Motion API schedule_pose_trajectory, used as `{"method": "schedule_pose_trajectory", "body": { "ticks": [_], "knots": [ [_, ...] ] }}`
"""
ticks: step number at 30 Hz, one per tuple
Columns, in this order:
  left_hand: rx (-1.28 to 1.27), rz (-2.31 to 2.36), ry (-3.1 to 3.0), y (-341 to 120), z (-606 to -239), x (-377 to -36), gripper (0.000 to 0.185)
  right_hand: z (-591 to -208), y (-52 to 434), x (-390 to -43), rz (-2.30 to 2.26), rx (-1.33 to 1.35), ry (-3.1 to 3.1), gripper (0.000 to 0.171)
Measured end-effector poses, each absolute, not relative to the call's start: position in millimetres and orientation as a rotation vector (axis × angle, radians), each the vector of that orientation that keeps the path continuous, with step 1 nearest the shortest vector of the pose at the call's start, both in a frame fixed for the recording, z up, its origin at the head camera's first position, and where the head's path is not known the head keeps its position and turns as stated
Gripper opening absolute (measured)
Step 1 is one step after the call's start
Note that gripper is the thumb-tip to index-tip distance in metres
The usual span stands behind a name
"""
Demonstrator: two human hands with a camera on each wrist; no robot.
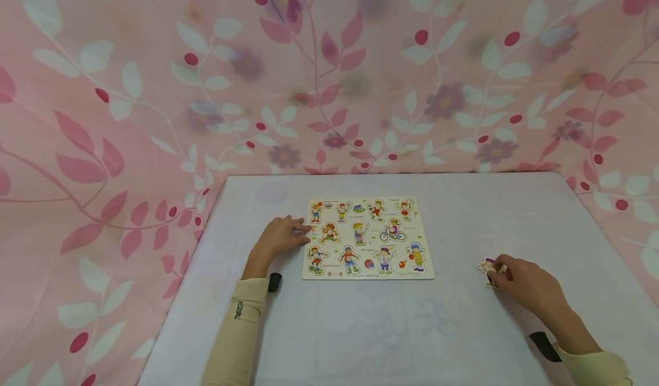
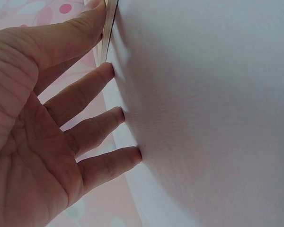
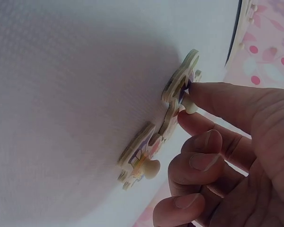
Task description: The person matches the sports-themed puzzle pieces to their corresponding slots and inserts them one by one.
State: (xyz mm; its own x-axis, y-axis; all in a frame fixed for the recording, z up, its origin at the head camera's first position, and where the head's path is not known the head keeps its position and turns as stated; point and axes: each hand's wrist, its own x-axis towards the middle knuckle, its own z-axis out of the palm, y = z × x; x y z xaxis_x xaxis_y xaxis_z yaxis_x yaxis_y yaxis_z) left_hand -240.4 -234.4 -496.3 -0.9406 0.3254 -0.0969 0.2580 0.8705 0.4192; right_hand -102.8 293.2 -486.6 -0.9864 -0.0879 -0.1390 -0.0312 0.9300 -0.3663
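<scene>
My left hand (image 1: 280, 237) is at the left edge of a wooden puzzle board (image 1: 360, 267) with sports-figure pieces in it. Its index finger reaches onto the board, and in the left wrist view its other fingers are fairly straight, fingertips down on the white cloth. To the right of the board, my right hand (image 1: 527, 283) pinches a knobbed wooden puzzle piece (image 3: 180, 80) between thumb and index finger. Just beside it in the right wrist view is another figure-shaped part with a round knob (image 3: 150, 169). The remaining right fingers are curled.
A white cloth covers the table (image 1: 370, 329). Pink floral fabric (image 1: 329, 77) hangs behind it and along the sides. Knobbed figures fill several places on the board, including a cyclist (image 1: 393, 231) and a table tennis player (image 1: 417, 257).
</scene>
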Motion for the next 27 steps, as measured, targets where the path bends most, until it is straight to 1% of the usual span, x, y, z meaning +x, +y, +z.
{"method": "schedule_pose_trajectory", "body": {
  "ticks": [14,20,27],
  "knots": [
    [0.422,0.636,2.867,-234,-497,-241,0.038,-478,284,-105,-0.535,-0.108,2.953,0.021],
    [0.419,0.639,2.866,-234,-498,-240,0.038,-472,271,-108,-0.554,-0.145,2.984,0.019],
    [0.440,0.631,2.875,-236,-499,-241,0.039,-472,246,-117,-0.570,-0.167,2.983,0.019]
  ]
}}
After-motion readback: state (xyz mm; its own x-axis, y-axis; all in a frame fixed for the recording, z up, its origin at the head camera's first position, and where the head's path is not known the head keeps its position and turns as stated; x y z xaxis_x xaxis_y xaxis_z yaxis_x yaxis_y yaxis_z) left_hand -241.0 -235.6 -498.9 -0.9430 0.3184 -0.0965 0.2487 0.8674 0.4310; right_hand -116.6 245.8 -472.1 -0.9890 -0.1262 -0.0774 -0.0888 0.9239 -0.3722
